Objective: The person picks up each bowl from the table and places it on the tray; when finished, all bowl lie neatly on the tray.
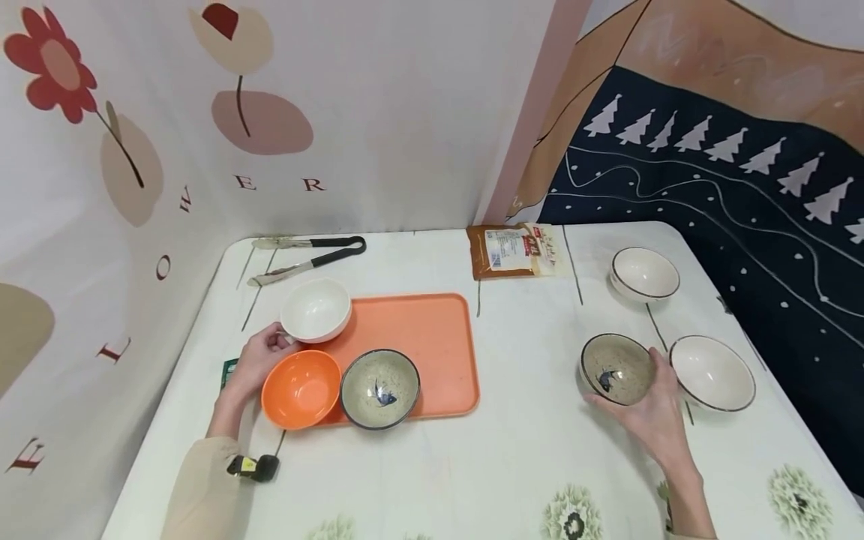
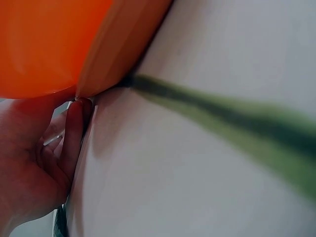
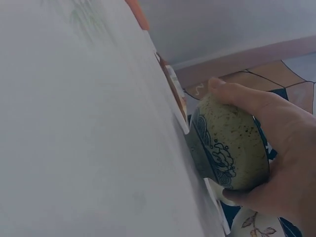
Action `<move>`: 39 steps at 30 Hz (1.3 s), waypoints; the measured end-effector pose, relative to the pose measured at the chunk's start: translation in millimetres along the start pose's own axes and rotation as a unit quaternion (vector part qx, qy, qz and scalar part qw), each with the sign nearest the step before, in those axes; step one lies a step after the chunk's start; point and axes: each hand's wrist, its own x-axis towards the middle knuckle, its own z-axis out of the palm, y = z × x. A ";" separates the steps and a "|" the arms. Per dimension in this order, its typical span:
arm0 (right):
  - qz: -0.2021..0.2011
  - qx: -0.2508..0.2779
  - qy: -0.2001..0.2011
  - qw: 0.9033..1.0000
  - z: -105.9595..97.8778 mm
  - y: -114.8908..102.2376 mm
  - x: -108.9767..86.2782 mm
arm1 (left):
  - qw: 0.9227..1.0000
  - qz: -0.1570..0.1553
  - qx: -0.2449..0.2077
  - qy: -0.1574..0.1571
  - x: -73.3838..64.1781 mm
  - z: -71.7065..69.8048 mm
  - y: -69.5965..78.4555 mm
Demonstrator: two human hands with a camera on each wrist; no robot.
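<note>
Speckled bowl: the bowl (image 1: 616,367) is sitting at the right side of the table, just left of a white bowl (image 1: 712,373); whether its foot is touching the cloth, I cannot tell.
Right-hand grip: the right hand (image 1: 649,414) is holding the bowl by its sides, thumb and fingers spread round the wall.
Handling: the glazed wall may be slippery, so the thumb and fingers should be pressing evenly from opposite sides, with the rim level and clear of the white bowl.
Bowl's look: the inside is showing grey-green speckles, a dark rim and a blue fish; the outside is wearing blue line-work above the foot.
Left-hand fingers: the left hand (image 1: 259,361) is curling its fingers by the tray (image 1: 439,330)'s left edge, near the orange bowl (image 1: 301,390); whether they are pinching anything, I cannot tell.
Far edge: tongs (image 1: 334,256) and a packet (image 1: 516,252) are lying there.
</note>
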 end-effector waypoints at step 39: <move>-0.208 0.145 -0.111 0.961 97.3 -121.5 55.9 | 1.000 -0.001 0.003 0.011 -2.4 0.7 3.2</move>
